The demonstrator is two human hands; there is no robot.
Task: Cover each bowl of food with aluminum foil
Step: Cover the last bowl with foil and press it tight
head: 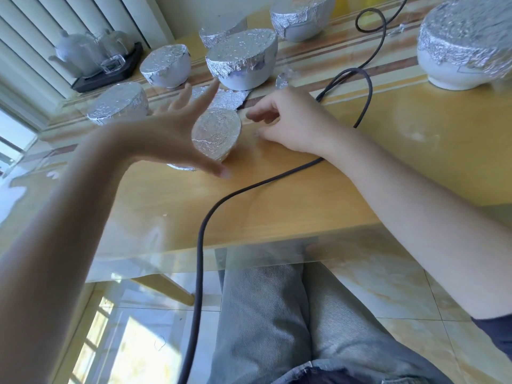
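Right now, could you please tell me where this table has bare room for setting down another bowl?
The widest free patch is the bare wooden tabletop to the right of the dark cable, below the large foil-covered white bowl. The near edge by the cable also lies bare. It is crowded at the far left, around the small foil-wrapped bowl between both hands.

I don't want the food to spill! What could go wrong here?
1. The dark cable lies on the table under the right hand's forearm; a snag might drag it into a bowl.
2. The left hand is spread wide right beside the small foil-covered bowl, so a quick move could knock it over.
3. The foil on the middle bowl looks ragged at its edge and might come loose.
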